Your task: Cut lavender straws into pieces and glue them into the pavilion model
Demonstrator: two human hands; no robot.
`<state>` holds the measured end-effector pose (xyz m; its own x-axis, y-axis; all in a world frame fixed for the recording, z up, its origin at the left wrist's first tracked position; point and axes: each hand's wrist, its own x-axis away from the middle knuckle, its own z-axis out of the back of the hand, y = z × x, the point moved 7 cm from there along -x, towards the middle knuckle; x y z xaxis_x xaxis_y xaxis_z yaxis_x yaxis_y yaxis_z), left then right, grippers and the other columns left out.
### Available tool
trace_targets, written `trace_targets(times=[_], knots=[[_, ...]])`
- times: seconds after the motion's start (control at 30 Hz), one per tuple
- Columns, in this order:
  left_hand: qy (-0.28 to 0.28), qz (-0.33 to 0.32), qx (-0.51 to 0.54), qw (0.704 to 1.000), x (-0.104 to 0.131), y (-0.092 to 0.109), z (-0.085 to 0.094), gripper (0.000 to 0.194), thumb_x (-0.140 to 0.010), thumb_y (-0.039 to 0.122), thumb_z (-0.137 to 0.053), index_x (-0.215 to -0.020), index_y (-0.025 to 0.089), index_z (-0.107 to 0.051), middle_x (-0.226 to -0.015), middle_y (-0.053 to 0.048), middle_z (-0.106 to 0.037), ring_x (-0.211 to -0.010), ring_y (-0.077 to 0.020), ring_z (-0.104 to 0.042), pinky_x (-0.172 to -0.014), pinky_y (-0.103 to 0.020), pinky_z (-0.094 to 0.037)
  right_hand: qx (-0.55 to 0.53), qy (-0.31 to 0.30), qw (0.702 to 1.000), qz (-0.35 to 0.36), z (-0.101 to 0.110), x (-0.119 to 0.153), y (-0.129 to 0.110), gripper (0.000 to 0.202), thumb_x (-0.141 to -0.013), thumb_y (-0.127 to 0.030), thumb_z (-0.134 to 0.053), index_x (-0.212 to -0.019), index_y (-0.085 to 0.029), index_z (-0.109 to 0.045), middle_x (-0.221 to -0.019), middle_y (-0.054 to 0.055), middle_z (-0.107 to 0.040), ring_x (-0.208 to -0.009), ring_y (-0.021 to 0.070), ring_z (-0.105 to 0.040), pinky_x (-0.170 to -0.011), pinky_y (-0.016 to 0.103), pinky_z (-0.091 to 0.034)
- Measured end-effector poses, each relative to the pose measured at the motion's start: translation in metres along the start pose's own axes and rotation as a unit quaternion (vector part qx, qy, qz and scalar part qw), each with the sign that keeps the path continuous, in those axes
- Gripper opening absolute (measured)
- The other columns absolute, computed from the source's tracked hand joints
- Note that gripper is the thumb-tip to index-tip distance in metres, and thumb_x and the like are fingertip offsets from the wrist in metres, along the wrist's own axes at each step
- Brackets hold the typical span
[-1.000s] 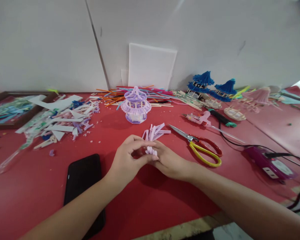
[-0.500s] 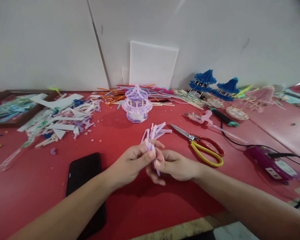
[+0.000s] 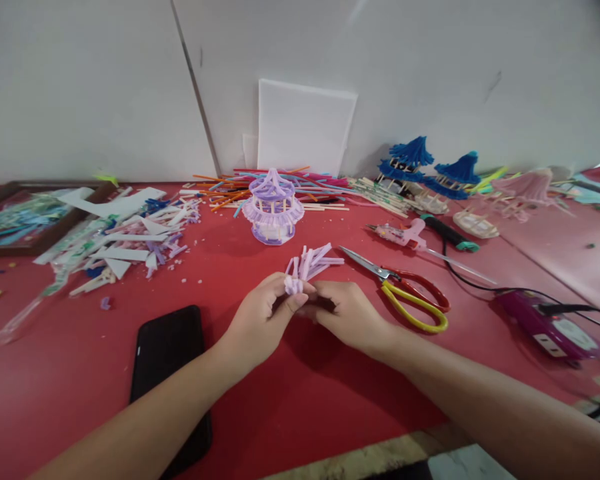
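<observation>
Near the middle of the red table, my left hand point(image 3: 263, 317) pinches a small bundle of lilac strips point(image 3: 294, 286), whose ends show above the thumb. My right hand point(image 3: 347, 312) meets it from the right, its fingers curled and closed at the bundle's lower side; what its fingertips hold is hidden. Just beyond the hands, loose lilac strips point(image 3: 313, 261) lie fanned on the table. Farther back stands a small lilac pavilion model point(image 3: 273, 210). Scissors with red and yellow handles point(image 3: 410, 301) lie to the right of my right hand.
A black phone point(image 3: 166, 353) lies at the left front. Scraps point(image 3: 130, 240) and a framed tray point(image 3: 45, 249) are at the left. Pink glue gun point(image 3: 403, 235), purple power strip point(image 3: 550, 327) and cord are at the right. Blue models point(image 3: 411, 157) and coloured sticks point(image 3: 225, 190) line the back.
Both hands have turned, with fingers more tucked under. The bundle's lower end, visible before between the hands, is now hidden, and its upper ends point more toward the camera.
</observation>
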<state>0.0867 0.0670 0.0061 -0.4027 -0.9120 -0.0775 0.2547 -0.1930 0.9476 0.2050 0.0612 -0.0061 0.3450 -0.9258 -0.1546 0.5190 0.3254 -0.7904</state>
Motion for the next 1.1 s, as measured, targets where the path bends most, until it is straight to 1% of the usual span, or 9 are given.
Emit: trace_targets(times=[0.13, 0.23, 0.4, 0.53, 0.67, 0.77, 0.87, 0.97, 1.1], knots=[[0.0, 0.03, 0.074, 0.997, 0.0, -0.012, 0.0, 0.016, -0.086, 0.03, -0.056, -0.094, 0.02, -0.064, -0.089, -0.003, -0.065, -0.085, -0.0169, -0.061, -0.079, -0.031, -0.048, -0.062, 0.005, 0.998, -0.011, 0.003, 0.001, 0.002, 0.017, -0.082, -0.029, -0.064, -0.072, -0.017, -0.058, -0.06, -0.003, -0.06, -0.053, 0.0098, -0.054, -0.049, 0.02, -0.041], [0.015, 0.051, 0.169, 0.984, 0.0, -0.017, 0.002, 0.018, -0.086, 0.035, -0.058, -0.093, 0.02, -0.065, -0.081, 0.0, -0.063, -0.07, -0.0118, -0.055, -0.071, -0.026, -0.045, -0.134, 0.034, 0.99, 0.015, 0.011, 0.002, -0.003, 0.014, -0.089, -0.03, -0.054, -0.084, -0.017, -0.057, -0.067, -0.001, -0.062, -0.054, 0.0097, -0.056, -0.05, 0.02, -0.045], [0.049, 0.135, 0.375, 0.916, 0.0, -0.021, 0.0, 0.016, -0.076, 0.032, -0.072, -0.084, 0.019, -0.065, -0.082, 0.0, -0.064, -0.058, -0.007, -0.048, -0.058, -0.022, -0.042, -0.039, 0.097, 0.988, 0.114, 0.025, 0.006, -0.019, 0.003, -0.084, -0.021, -0.062, -0.083, -0.018, -0.061, -0.077, 0.002, -0.064, -0.063, 0.0112, -0.056, -0.056, 0.023, -0.047], [0.039, 0.169, 0.43, 0.886, -0.001, -0.019, -0.004, 0.017, -0.073, 0.028, -0.075, -0.084, 0.018, -0.067, -0.076, 0.0, -0.064, -0.057, -0.0073, -0.048, -0.054, -0.021, -0.042, -0.014, 0.102, 0.977, 0.184, 0.025, 0.01, -0.028, 0.007, -0.084, -0.021, -0.063, -0.091, -0.02, -0.064, -0.091, 0.006, -0.067, -0.08, 0.0157, -0.063, -0.07, 0.029, -0.053], [0.02, 0.151, 0.427, 0.891, -0.001, -0.015, -0.005, 0.025, -0.068, 0.032, -0.08, -0.085, 0.017, -0.069, -0.08, -0.001, -0.067, -0.06, -0.0062, -0.049, -0.058, -0.019, -0.044, 0.001, 0.103, 0.976, 0.19, 0.021, 0.012, -0.03, 0.01, -0.085, -0.018, -0.06, -0.094, -0.02, -0.063, -0.091, 0.005, -0.068, -0.079, 0.014, -0.065, -0.072, 0.027, -0.054], [0.016, 0.139, 0.401, 0.905, 0.0, -0.015, -0.005, 0.035, -0.061, 0.033, -0.085, -0.088, 0.019, -0.068, -0.084, 0.0, -0.068, -0.067, -0.0073, -0.056, -0.061, -0.018, -0.045, 0.037, 0.112, 0.97, 0.211, 0.02, 0.015, -0.037, 0.01, -0.085, -0.015, -0.058, -0.094, -0.019, -0.062, -0.088, 0.006, -0.069, -0.081, 0.0149, -0.065, -0.076, 0.027, -0.054], [0.029, 0.129, 0.378, 0.916, 0.001, -0.017, -0.005, 0.036, -0.063, 0.031, -0.084, -0.092, 0.021, -0.067, -0.084, 0.002, -0.069, -0.075, -0.0092, -0.061, -0.067, -0.019, -0.048, 0.063, 0.115, 0.962, 0.238, 0.02, 0.019, -0.043, 0.009, -0.086, -0.015, -0.057, -0.092, -0.018, -0.063, -0.085, 0.006, -0.069, -0.082, 0.0161, -0.065, -0.077, 0.029, -0.055], [0.045, 0.113, 0.354, 0.927, 0.001, -0.017, -0.003, 0.035, -0.071, 0.031, -0.078, -0.102, 0.022, -0.064, -0.09, 0.0, -0.072, -0.082, -0.012, -0.065, -0.076, -0.024, -0.05, 0.049, 0.129, 0.969, 0.205, 0.023, 0.018, -0.039, 0.012, -0.088, -0.016, -0.055, -0.094, -0.019, -0.064, -0.092, 0.007, -0.072, -0.089, 0.0166, -0.068, -0.081, 0.029, -0.056], [0.017, 0.106, 0.354, 0.929, 0.0, -0.012, -0.006, 0.034, -0.076, 0.027, -0.071, -0.108, 0.021, -0.065, -0.107, -0.006, -0.073, -0.098, -0.0188, -0.066, -0.093, -0.035, -0.048, 0.037, 0.158, 0.974, 0.155, 0.026, 0.017, -0.03, 0.013, -0.087, -0.016, -0.056, -0.094, -0.021, -0.066, -0.095, 0.006, -0.074, -0.09, 0.0173, -0.071, -0.081, 0.029, -0.057]])
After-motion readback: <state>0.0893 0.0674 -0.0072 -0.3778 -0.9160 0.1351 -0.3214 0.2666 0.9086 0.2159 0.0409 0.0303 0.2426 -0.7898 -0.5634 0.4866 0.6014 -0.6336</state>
